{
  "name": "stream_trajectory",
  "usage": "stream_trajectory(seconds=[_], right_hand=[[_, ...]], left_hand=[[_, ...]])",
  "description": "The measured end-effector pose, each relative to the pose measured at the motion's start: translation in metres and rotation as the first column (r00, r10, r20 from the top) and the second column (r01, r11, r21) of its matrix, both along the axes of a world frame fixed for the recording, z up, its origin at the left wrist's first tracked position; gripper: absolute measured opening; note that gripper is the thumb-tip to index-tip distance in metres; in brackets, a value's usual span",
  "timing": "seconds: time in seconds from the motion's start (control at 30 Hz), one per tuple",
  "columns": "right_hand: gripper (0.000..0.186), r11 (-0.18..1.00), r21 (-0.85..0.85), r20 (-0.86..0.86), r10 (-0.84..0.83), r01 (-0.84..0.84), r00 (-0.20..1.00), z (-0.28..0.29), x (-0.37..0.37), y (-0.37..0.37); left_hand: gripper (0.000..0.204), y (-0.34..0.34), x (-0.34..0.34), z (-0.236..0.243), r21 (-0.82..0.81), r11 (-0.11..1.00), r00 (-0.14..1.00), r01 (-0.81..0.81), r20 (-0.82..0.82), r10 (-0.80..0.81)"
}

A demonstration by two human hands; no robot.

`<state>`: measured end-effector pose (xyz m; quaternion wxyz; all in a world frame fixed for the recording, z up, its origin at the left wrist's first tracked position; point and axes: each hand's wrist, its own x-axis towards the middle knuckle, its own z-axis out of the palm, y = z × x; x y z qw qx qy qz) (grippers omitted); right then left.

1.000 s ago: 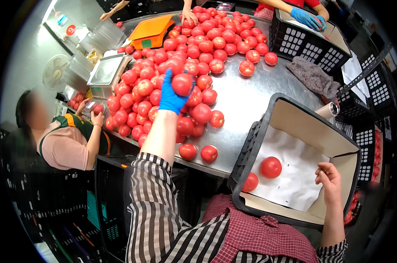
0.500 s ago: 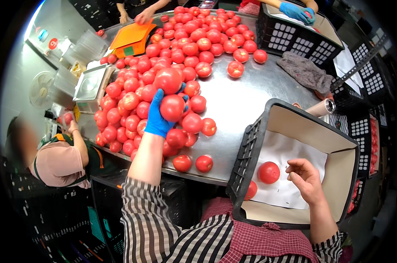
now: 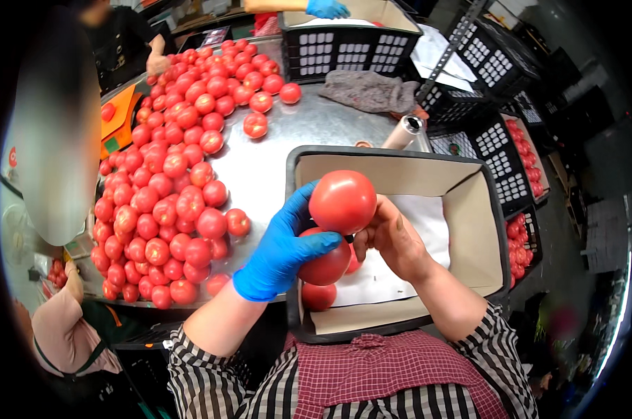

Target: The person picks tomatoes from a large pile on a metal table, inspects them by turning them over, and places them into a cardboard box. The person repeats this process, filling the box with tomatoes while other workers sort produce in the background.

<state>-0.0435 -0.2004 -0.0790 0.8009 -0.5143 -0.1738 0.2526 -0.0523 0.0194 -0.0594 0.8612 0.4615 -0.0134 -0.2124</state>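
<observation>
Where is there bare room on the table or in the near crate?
Bare metal on the table between tomato pile, grey cloth and near crate; bare white paper between right hand and crate's right wall. Crowded: table's left; crate's left, with tomatoes below left hand.

Tomatoes (image 3: 342,202) glossy, smooth; table (image 3: 274,150) shiny metal; crate (image 3: 392,155) matt plastic; rag (image 3: 368,91) rough cloth.

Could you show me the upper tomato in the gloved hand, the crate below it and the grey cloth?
Upper tomato (image 3: 342,201): head view, middle of its front.
Black crate (image 3: 479,241): head view, lined right wall.
Grey cloth (image 3: 369,91): head view, its crumpled middle.
</observation>
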Motion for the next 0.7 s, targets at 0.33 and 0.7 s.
stream_trajectory(seconds=[0.33, 0.7], right_hand=[[0.082, 0.978, -0.114, -0.008, -0.177, 0.175, 0.984, 0.014, 0.018, -0.021], [0.092, 0.955, -0.134, 0.332, -0.207, 0.263, 0.92, 0.009, 0.019, -0.017]], left_hand=[[0.071, -0.043, -0.001, -0.015, 0.241, 0.964, 0.976, -0.11, 0.21, 0.059], [0.039, -0.036, 0.006, -0.017, 0.16, 0.987, 1.0, -0.03, 0.002, 0.03]])
